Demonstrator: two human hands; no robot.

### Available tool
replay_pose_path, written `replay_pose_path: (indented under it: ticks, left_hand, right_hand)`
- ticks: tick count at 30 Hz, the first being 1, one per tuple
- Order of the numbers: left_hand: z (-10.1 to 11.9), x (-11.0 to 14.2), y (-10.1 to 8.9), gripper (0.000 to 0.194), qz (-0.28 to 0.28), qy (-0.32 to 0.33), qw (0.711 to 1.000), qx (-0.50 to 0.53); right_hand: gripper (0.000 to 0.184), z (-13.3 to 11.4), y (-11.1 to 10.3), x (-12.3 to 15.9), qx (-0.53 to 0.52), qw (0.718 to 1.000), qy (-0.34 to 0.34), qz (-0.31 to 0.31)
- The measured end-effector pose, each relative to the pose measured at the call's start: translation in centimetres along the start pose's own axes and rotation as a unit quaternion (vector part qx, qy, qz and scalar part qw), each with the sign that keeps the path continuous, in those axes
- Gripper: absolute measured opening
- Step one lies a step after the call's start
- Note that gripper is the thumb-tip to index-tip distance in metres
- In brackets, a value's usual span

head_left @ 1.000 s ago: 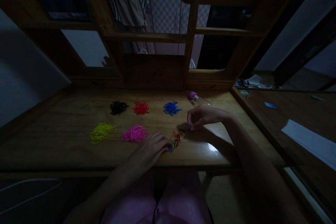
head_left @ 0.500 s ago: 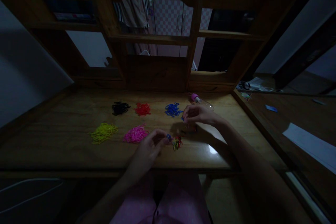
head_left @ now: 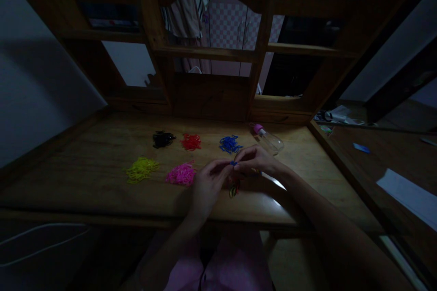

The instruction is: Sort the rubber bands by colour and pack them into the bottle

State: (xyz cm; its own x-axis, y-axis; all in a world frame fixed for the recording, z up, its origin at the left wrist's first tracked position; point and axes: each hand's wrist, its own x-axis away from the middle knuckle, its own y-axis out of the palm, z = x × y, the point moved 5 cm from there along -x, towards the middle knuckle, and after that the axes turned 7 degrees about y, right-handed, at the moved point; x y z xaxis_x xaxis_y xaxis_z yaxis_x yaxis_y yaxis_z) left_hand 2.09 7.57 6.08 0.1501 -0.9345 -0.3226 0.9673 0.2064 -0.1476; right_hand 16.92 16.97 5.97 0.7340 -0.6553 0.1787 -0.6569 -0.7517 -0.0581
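My left hand (head_left: 207, 186) and my right hand (head_left: 256, 160) meet above the desk, fingertips almost touching. Between them is a small blue rubber band (head_left: 233, 163), pinched from both sides; it may be more than one. Several black, yellow and red bands (head_left: 234, 188) hang or lie just below my fingers, and I cannot tell whether they are joined to the blue one. Behind my hands lies a pile of blue rubber bands (head_left: 230, 144). A pink pile (head_left: 181, 173) is left of my left hand.
A red pile (head_left: 191, 142), a black pile (head_left: 163, 138) and a yellow pile (head_left: 142, 169) lie to the left on the wooden desk (head_left: 92, 154). Behind my right hand a clear bottle (head_left: 272, 142) with a pink cap lies on its side. A shelf frame (head_left: 211, 95) stands along the back.
My right hand has moved from beside the blue pile toward my left hand, bringing a blue band. My left hand has risen slightly to meet it. The view has shifted a little.
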Motion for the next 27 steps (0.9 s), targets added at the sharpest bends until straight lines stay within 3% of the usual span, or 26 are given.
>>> replay_pose_path:
  ticks: [2, 5, 10, 13, 17, 19, 22, 25, 27]
  left_hand:
    - [1.2, -1.1, -0.7, 0.014, -0.011, 0.075, 0.990, -0.119]
    - [2.4, -4.3, -1.5, 0.011, -0.070, 0.159, 0.947, -0.270]
    - [0.9, -10.8, -0.7, 0.014, -0.182, 0.191, 0.882, -0.391]
    - [-0.7, -12.3, 0.5, 0.011, -0.226, 0.189, 0.867, -0.402]
    - [-0.5, -10.7, 0.5, 0.014, -0.231, 0.188, 0.867, -0.399]
    - [0.3, -8.7, -0.1, 0.016, -0.247, 0.181, 0.873, -0.379]
    - [0.9, -4.8, -0.9, 0.016, -0.315, 0.129, 0.882, -0.326]
    - [0.2, -1.6, -1.5, 0.018, -0.353, 0.073, 0.885, -0.294]
    - [-0.6, -0.6, -1.6, 0.013, -0.360, 0.068, 0.884, -0.290]
  right_hand:
    - [0.028, -0.1, -0.4, 0.1, 0.024, 1.000, 0.002, 0.007]
    - [0.026, -0.6, -1.1, 0.1, 0.034, 0.998, -0.018, 0.047]
    - [0.020, -0.4, -3.7, -0.1, -0.019, 0.983, -0.041, 0.176]
    - [0.021, 0.7, -5.5, -0.4, -0.093, 0.969, -0.028, 0.227]
    - [0.022, 1.5, -7.0, -0.5, -0.149, 0.950, -0.041, 0.272]
    - [0.022, 1.5, -7.2, -0.5, -0.161, 0.946, -0.048, 0.277]
    - [0.021, 1.4, -7.3, -0.5, -0.183, 0.943, -0.055, 0.271]
    - [0.020, 1.3, -7.5, -0.6, -0.203, 0.941, -0.059, 0.263]
    - [0.020, 1.4, -7.6, -0.6, -0.207, 0.940, -0.058, 0.264]
